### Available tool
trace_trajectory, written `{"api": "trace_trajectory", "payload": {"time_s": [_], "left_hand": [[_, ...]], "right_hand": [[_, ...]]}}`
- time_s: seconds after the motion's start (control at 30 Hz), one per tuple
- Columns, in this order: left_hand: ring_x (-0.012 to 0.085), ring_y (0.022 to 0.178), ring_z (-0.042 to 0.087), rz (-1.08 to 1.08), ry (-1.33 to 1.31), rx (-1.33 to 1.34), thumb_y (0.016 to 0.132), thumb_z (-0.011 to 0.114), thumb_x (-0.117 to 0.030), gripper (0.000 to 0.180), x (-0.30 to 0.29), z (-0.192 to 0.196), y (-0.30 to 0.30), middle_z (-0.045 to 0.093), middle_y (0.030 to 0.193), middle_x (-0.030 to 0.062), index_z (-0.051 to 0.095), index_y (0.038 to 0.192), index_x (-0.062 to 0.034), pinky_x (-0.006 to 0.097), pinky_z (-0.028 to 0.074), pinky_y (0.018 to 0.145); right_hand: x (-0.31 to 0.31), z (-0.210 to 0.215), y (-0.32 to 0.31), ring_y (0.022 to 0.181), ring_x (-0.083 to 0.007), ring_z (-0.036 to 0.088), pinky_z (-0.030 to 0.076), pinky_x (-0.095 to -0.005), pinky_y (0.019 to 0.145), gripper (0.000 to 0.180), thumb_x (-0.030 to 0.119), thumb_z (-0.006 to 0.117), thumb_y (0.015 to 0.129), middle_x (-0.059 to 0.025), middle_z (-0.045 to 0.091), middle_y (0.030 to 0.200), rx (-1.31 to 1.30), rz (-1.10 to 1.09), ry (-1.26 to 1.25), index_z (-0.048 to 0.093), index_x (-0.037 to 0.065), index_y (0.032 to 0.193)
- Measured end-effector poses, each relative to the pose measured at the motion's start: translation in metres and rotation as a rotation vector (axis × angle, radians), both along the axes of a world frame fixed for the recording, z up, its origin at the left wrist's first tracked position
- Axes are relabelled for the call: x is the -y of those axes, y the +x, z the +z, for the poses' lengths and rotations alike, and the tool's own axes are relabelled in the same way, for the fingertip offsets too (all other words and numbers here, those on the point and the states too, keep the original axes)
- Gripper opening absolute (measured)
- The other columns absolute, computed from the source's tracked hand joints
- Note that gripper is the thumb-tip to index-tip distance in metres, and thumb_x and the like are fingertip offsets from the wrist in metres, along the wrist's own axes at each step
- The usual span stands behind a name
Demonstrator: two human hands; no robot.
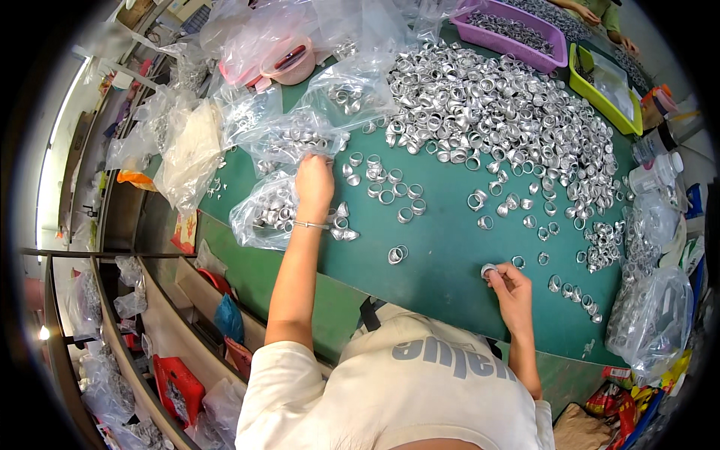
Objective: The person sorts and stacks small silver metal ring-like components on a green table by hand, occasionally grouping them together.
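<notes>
Green covering is seen over the counter (450, 247), which is strewn with small silver metal rings, heaped thickly toward the far side (487, 112) and thinned to scattered singles nearer the person. One ring (489, 270) is pinched between the fingertips of the right hand (511, 289), low over the near part of the counter. The left hand (313, 184) is stretched forward, its fingers closed on the edge of a clear plastic bag (292, 139) partly filled with rings; a second filled bag (262, 214) lies just beside the wrist. The rings are judged light, rigid and smooth, so likely to slip or roll; each is best taken across its rim. The bags are soft and limp, and would sag under their load unless gathered at the mouth.
</notes>
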State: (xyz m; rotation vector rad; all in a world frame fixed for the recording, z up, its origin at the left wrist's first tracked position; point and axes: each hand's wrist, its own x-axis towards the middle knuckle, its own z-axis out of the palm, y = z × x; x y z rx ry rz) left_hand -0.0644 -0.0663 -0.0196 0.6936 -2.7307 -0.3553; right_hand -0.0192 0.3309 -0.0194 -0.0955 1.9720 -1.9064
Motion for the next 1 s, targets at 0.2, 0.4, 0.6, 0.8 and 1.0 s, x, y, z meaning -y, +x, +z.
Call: {"api": "trace_trajectory", "payload": {"time_s": [0.2, 0.4, 0.6, 0.8, 1.0], "left_hand": [[0.036, 0.102, 0.055, -0.17, -0.001, -0.124, 0.082, 0.061, -0.004, 0.025, -0.02, 0.011, 0.016, 0.059, 0.107, 0.0201, 0.06, 0.106, 0.0019, 0.042, 0.048, 0.083], [0.0362, 0.085, 0.059, -0.279, 0.271, -0.117, 0.086, 0.057, -0.003, 0.025, -0.015, -0.012, 0.011, 0.06, 0.098, 0.0224, 0.058, 0.11, 0.0049, 0.04, 0.048, 0.077], [0.0415, 0.105, 0.051, -0.197, -0.069, -0.118, 0.079, 0.057, 0.005, 0.037, -0.014, -0.01, 0.003, 0.053, 0.111, 0.0257, 0.054, 0.115, 0.0046, 0.044, 0.042, 0.092], [0.0384, 0.088, 0.057, -0.169, 0.137, -0.087, 0.074, 0.066, 0.003, 0.024, 0.017, -0.026, -0.021, 0.058, 0.098, 0.0242, 0.06, 0.096, 0.0057, 0.044, 0.046, 0.081], [0.0284, 0.071, 0.063, -0.078, 0.191, -0.301, 0.066, 0.079, -0.003, 0.027, 0.02, -0.036, -0.047, 0.065, 0.08, 0.0164, 0.064, 0.086, 0.0059, 0.037, 0.051, 0.066]], "right_hand": [[-0.004, 0.006, -0.003, 0.072, -0.0062, 0.052, 0.042, -0.0206, 0.067, 0.009, 0.008, 0.059, 0.091, 0.0005, 0.061, 0.082, 0.019, -0.052, 0.025, 0.063, 0.0, 0.089], [0.0, 0.003, -0.003, 0.072, -0.0063, 0.052, 0.042, -0.0206, 0.067, 0.009, 0.008, 0.059, 0.091, 0.0008, 0.061, 0.082, 0.013, -0.022, 0.025, 0.063, 0.0, 0.09], [-0.002, -0.001, -0.001, 0.073, -0.0062, 0.052, 0.043, -0.0207, 0.067, 0.008, 0.007, 0.059, 0.091, 0.0003, 0.061, 0.082, 0.006, -0.029, 0.021, 0.063, 0.0, 0.09], [-0.001, -0.003, -0.001, 0.072, -0.0035, 0.051, 0.041, -0.0191, 0.066, 0.009, 0.007, 0.061, 0.09, 0.0024, 0.06, 0.08, 0.0, -0.034, 0.017, 0.064, -0.001, 0.091], [0.002, -0.001, -0.001, 0.071, -0.0042, 0.05, 0.041, -0.0197, 0.065, 0.009, 0.008, 0.06, 0.09, 0.002, 0.059, 0.079, 0.007, -0.021, 0.015, 0.064, -0.001, 0.09]]}}
